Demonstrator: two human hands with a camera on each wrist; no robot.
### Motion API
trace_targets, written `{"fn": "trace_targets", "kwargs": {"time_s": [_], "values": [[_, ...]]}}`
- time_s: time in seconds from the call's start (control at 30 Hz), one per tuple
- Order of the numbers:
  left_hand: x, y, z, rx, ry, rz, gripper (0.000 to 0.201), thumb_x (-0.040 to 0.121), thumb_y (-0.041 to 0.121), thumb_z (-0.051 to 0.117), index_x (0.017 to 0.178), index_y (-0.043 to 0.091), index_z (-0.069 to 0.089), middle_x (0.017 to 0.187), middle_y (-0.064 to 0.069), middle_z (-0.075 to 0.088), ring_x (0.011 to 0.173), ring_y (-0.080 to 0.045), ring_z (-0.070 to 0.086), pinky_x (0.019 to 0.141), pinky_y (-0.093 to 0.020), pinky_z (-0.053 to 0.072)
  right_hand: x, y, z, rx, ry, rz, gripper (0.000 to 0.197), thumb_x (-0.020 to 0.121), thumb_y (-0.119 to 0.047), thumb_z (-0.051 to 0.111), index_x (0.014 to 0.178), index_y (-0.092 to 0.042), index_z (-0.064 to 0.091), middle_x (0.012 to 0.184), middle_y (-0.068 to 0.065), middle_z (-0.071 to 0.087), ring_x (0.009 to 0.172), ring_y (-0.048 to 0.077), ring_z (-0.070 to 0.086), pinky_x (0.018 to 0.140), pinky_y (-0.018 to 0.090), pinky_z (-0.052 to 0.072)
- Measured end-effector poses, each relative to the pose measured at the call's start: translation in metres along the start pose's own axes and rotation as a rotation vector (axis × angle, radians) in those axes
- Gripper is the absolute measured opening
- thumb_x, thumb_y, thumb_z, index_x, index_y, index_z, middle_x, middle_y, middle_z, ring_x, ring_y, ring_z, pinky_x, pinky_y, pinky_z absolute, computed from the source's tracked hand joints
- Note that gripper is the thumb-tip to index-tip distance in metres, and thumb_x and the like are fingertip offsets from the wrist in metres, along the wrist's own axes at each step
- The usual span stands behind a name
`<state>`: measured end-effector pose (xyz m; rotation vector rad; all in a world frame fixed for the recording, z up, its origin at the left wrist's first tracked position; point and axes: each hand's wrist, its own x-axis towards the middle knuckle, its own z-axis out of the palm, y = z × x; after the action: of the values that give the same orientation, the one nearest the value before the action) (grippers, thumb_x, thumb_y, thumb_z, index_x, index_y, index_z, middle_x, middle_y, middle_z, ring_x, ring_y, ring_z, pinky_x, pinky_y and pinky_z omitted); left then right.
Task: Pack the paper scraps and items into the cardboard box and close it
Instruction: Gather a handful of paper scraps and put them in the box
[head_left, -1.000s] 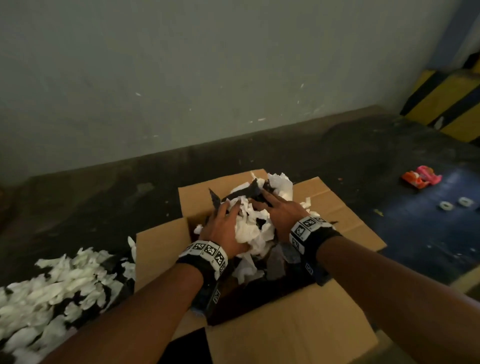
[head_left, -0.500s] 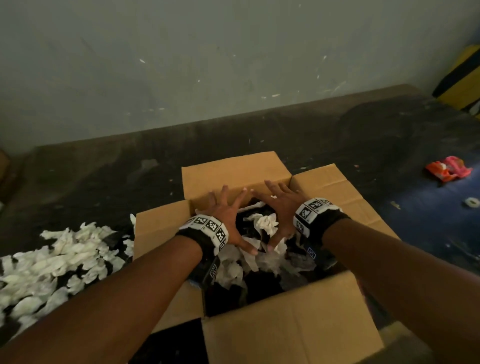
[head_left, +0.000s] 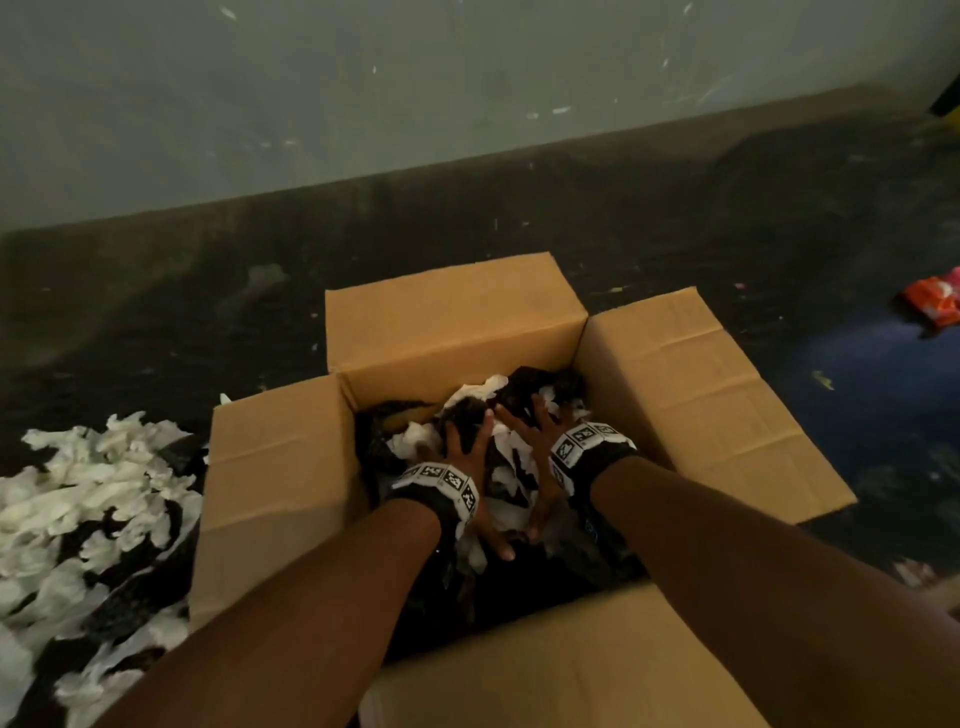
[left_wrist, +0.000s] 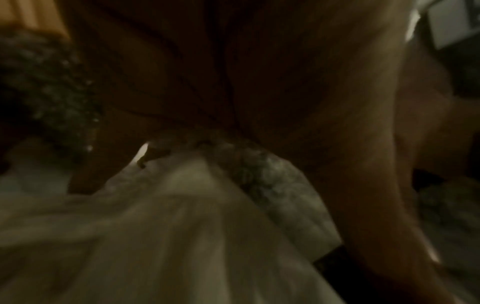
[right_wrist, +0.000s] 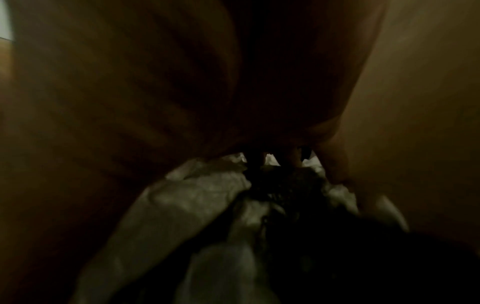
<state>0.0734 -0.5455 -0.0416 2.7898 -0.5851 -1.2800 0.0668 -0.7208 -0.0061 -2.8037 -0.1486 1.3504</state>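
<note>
An open cardboard box (head_left: 457, 322) stands on the dark floor with its flaps folded outward. White and black paper scraps (head_left: 478, 387) lie inside it. Both my hands are down in the box, side by side. My left hand (head_left: 470, 447) and right hand (head_left: 540, 447) press flat on the scraps with fingers spread. In the left wrist view the palm lies on white paper (left_wrist: 182, 216). The right wrist view shows white and dark scraps (right_wrist: 197, 195) under the palm. A large pile of scraps (head_left: 78, 493) lies on the floor left of the box.
An orange and pink packet (head_left: 932, 306) lies on the floor at the far right. A grey wall (head_left: 467, 78) runs along the back. The near flap (head_left: 571, 665) of the box lies under my forearms.
A second ago both hands carried a heap of scraps above the box. The heap has dropped in, and the hands have sunk lower, pressing it down.
</note>
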Motion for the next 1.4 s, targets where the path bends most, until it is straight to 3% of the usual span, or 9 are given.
{"fn": "trace_targets", "kwargs": {"time_s": [0.2,0.37,0.57,0.67,0.87,0.93,1.07,1.2,1.4], "values": [[0.006,-0.006,0.002,-0.111,-0.049,0.026,0.17,0.041,0.064,0.095,0.131,0.055,-0.048,0.161,-0.014,-0.036,0.149,-0.047,-0.023,0.115,-0.075,0.012,0.026,0.009,0.032,0.051,-0.022,0.007,0.114,0.088,-0.033,0.072,0.153,-0.034,-0.021,0.158,0.002,-0.036,0.147,0.044,-0.018,0.117,0.064,0.009],[0.005,-0.02,0.003,-0.06,0.006,0.02,0.174,0.025,0.075,0.091,0.12,0.059,-0.054,0.163,-0.01,-0.033,0.151,-0.042,-0.022,0.116,-0.074,0.012,0.028,0.015,0.026,0.018,-0.014,0.003,0.116,0.086,-0.03,0.076,0.154,-0.036,-0.019,0.162,-0.002,-0.029,0.149,0.042,-0.011,0.117,0.064,0.016],[-0.009,-0.02,-0.03,0.207,0.188,-0.048,0.165,0.047,0.067,0.093,0.153,0.036,-0.03,0.164,-0.018,0.003,0.143,-0.057,0.022,0.107,-0.069,0.038,-0.018,0.017,-0.019,-0.072,0.123,-0.154,0.16,0.026,-0.089,0.075,0.155,-0.039,-0.004,0.164,0.001,0.018,0.143,0.034,0.032,0.11,0.054,0.039],[-0.009,-0.018,-0.029,0.3,0.24,-0.097,0.158,0.056,0.052,0.096,0.157,0.029,-0.021,0.157,-0.024,0.016,0.131,-0.059,0.037,0.093,-0.063,0.05,-0.025,0.016,-0.037,-0.122,0.2,-0.191,0.159,0.027,-0.09,0.075,0.157,-0.029,0.009,0.158,0.004,0.031,0.137,0.031,0.041,0.109,0.047,0.041],[0.004,-0.032,0.005,0.195,0.074,-0.133,0.117,0.09,0.054,0.065,0.156,0.025,-0.027,0.167,-0.021,-0.012,0.15,-0.05,0.014,0.109,-0.067,0.036,0.022,0.027,-0.002,-0.121,0.091,-0.016,0.148,0.018,-0.102,0.06,0.148,-0.037,0.033,0.147,-0.001,0.05,0.118,0.032,0.058,0.095,0.05,0.052],[0.001,-0.03,0.007,0.162,0.106,-0.122,0.121,0.085,0.051,0.073,0.16,0.021,-0.017,0.167,-0.024,0.0,0.148,-0.049,0.024,0.109,-0.061,0.039,0.022,0.026,0.001,-0.062,0.098,-0.008,0.155,0.007,-0.1,0.061,0.147,-0.038,0.035,0.145,-0.003,0.053,0.119,0.033,0.059,0.095,0.05,0.053],[-0.02,-0.023,-0.026,0.051,0.164,-0.047,0.137,0.058,0.066,0.085,0.161,0.024,0.006,0.159,-0.017,0.029,0.135,-0.042,0.045,0.105,-0.053,0.046,-0.017,0.009,-0.028,-0.019,0.213,-0.086,0.156,0.019,-0.096,0.066,0.155,-0.032,0.022,0.155,0.003,0.04,0.134,0.032,0.047,0.104,0.054,0.046],[-0.061,-0.022,-0.06,-0.016,0.318,0.132,0.118,0.059,0.069,0.084,0.155,0.026,0.03,0.152,-0.007,0.047,0.131,-0.032,0.052,0.107,-0.044,0.045,-0.065,-0.007,-0.049,0.052,0.34,-0.048,0.121,0.044,-0.074,0.085,0.145,-0.024,0.043,0.136,0.002,0.06,0.118,0.027,0.06,0.096,0.044,0.053],[-0.134,-0.046,-0.072,-0.022,0.747,0.228,0.112,0.073,0.062,0.08,0.16,0.033,0.016,0.165,-0.004,0.018,0.149,-0.027,0.024,0.113,-0.049,0.04,-0.109,-0.052,-0.046,0.091,0.704,-0.132,0.123,0.062,-0.074,0.076,0.157,-0.035,0.009,0.166,0.002,0.009,0.15,0.031,0.016,0.114,0.052,0.033]]}}
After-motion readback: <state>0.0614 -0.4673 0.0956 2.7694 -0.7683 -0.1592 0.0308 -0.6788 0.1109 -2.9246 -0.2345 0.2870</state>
